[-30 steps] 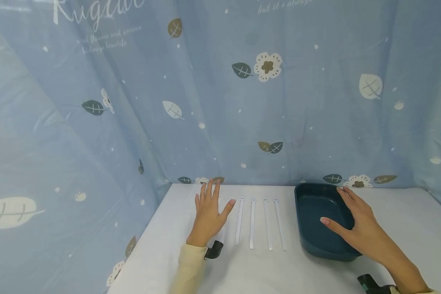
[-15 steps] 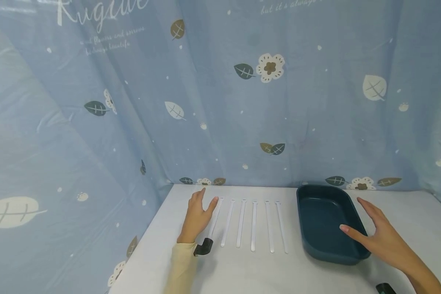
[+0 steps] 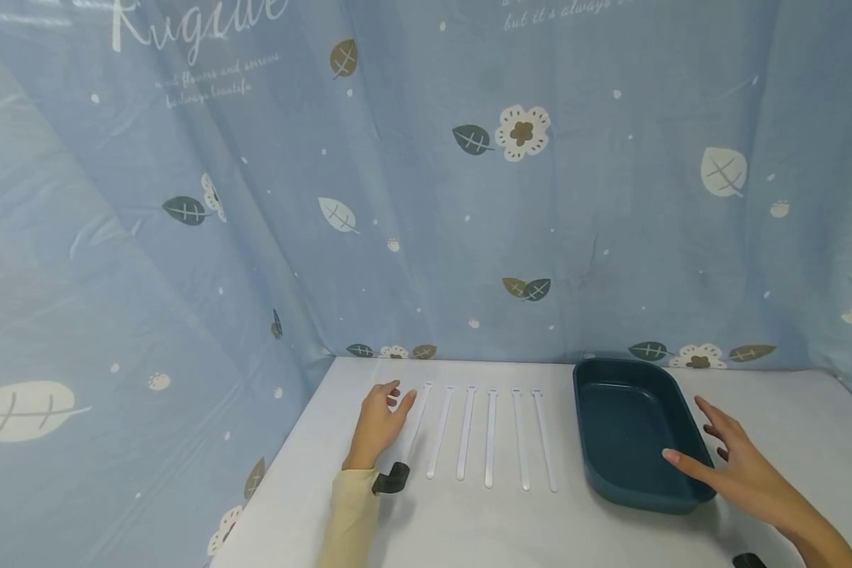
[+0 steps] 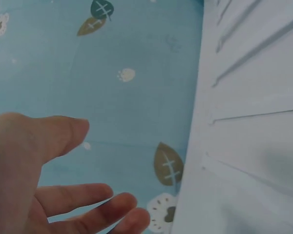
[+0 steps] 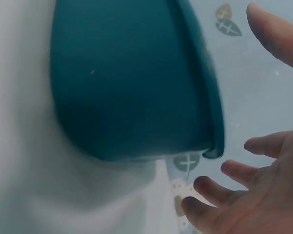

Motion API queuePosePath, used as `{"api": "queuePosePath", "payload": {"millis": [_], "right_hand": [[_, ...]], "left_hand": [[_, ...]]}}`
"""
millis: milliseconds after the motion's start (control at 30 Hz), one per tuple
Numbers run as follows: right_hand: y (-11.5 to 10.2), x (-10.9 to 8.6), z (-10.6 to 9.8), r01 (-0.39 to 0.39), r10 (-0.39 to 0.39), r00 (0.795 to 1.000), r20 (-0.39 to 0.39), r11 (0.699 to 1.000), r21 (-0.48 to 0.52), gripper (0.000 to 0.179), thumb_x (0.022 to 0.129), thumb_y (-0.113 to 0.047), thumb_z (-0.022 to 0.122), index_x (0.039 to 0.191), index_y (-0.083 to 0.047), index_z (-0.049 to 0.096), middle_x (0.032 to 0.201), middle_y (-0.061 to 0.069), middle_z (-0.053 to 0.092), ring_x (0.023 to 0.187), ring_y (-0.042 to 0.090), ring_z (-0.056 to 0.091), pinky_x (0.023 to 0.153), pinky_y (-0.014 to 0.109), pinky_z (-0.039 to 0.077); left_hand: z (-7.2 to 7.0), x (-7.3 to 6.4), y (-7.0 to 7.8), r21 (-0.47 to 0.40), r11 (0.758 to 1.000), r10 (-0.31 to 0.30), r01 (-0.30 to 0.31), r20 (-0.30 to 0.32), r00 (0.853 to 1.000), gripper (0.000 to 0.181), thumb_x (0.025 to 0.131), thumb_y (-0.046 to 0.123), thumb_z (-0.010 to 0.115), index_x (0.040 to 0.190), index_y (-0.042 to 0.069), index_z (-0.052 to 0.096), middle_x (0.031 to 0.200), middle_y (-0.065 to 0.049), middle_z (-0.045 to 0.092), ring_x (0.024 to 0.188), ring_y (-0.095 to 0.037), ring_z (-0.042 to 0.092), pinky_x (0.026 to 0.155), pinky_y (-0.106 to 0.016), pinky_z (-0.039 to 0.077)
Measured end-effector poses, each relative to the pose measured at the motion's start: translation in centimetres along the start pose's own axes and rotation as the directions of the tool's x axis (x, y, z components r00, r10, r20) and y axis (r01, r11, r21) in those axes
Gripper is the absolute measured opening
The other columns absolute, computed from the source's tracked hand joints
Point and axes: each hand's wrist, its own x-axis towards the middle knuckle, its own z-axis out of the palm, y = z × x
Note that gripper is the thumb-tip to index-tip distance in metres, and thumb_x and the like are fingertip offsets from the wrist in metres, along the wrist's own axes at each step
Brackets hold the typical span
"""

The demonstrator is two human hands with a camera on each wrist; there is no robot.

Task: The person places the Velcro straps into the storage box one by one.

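Note:
Several thin white flat sticks (image 3: 491, 438), each with a small wider head at its far end, lie side by side in a row on the white table. My left hand (image 3: 375, 427) is just left of the row, holding nothing, its fingers loosely bent and the thumb apart. A deep dark teal rectangular tub (image 3: 646, 498) stands right of the sticks, and nothing shows inside it. By its right side my right hand (image 3: 741, 465) hovers with spread, relaxed fingers. In the right wrist view a gap separates those fingers (image 5: 210, 190) from the tub's rim (image 5: 215, 112).
A blue patterned curtain (image 3: 426, 205) rises behind the table (image 3: 468, 528) and along its left side. Black wrist mounts (image 3: 392, 478) sit at both wrists.
My left hand has drawn left and back from above the sticks, its fingers bending more. My right hand has left the tub's edge, moving right; the tub keeps its place.

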Motion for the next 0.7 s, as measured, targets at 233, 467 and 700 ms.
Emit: {"api": "queuePosePath", "payload": {"millis": [233, 467, 700], "right_hand": [[1.1, 0.5, 0.0, -0.077, 0.069, 0.990, 0.126, 0.995, 0.058, 0.113, 0.101, -0.054, 0.060, 0.160, -0.006, -0.024, 0.161, 0.045, -0.013, 0.136, 0.073, 0.020, 0.093, 0.076, 0.048], [1.5, 0.8, -0.1, -0.074, 0.055, 0.975, 0.213, 0.994, 0.081, 0.109, 0.103, -0.051, 0.056, 0.159, -0.007, -0.028, 0.162, 0.041, -0.017, 0.137, 0.077, 0.012, 0.092, 0.078, 0.046], [1.7, 0.9, 0.1, -0.092, 0.070, 0.968, 0.239, 0.993, 0.081, 0.110, 0.103, -0.052, 0.055, 0.158, -0.008, -0.028, 0.161, 0.042, -0.018, 0.137, 0.078, 0.009, 0.093, 0.080, 0.045]], "left_hand": [[0.5, 0.1, -1.0, 0.004, 0.999, -0.033, 0.033, 0.044, 0.998, 0.048, 0.100, 0.029, 0.068, 0.126, -0.010, 0.066, 0.104, -0.018, 0.071, 0.093, -0.027, 0.068, 0.079, -0.039, 0.059], [0.9, 0.2, -1.8, 0.004, 0.995, -0.099, 0.099, 0.084, 0.992, 0.044, 0.097, 0.028, 0.071, 0.121, -0.009, 0.070, 0.096, -0.013, 0.073, 0.088, -0.021, 0.067, 0.075, -0.035, 0.058], [1.1, 0.3, -2.7, -0.009, 0.985, -0.171, 0.175, 0.147, 0.974, 0.044, 0.097, 0.028, 0.071, 0.120, -0.009, 0.070, 0.102, -0.017, 0.073, 0.082, -0.019, 0.069, 0.080, -0.041, 0.060]]}}
